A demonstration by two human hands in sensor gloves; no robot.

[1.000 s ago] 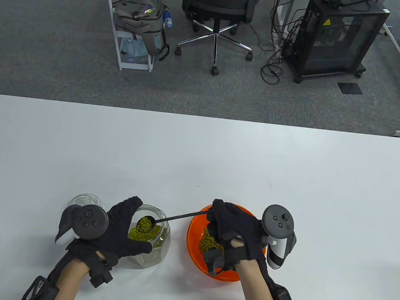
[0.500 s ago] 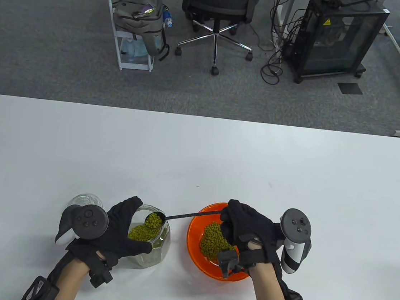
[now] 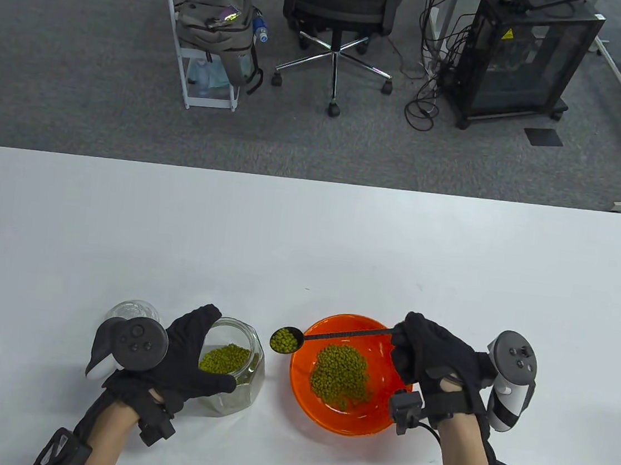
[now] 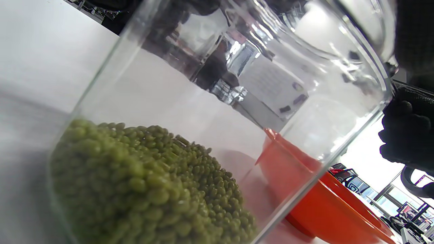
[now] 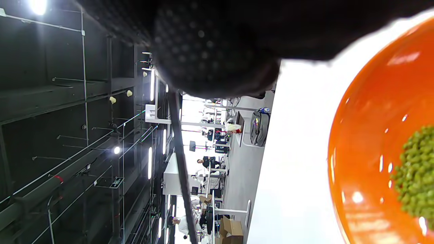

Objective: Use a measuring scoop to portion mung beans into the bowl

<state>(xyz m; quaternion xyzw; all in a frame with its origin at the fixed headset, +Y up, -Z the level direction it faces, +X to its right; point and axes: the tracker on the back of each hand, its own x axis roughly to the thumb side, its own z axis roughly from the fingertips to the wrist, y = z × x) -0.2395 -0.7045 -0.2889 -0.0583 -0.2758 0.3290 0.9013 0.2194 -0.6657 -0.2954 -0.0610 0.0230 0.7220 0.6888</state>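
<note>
Full scoop (image 3: 286, 341) of green beans

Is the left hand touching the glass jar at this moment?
Touching. In the table view the left hand curls its thumb and fingers round the jar, thumb and fingers each overlapping the glass with no gap.

The jar (image 3: 231, 366) is clear glass, smooth and glossy, throwing bright reflections in the left wrist view. The bowl (image 3: 340, 415) looks like orange plastic, slick and shiny with small highlights. The mung beans (image 3: 341, 368) are dull green with a faint sheen. The measuring scoop (image 3: 287, 340) is dark, its thin handle matt. Both hands, left (image 3: 190, 356) and right (image 3: 431, 355), wear black knitted cloth gloves with a dotted weave. The table (image 3: 309, 243) is smooth, white and matt.
</note>
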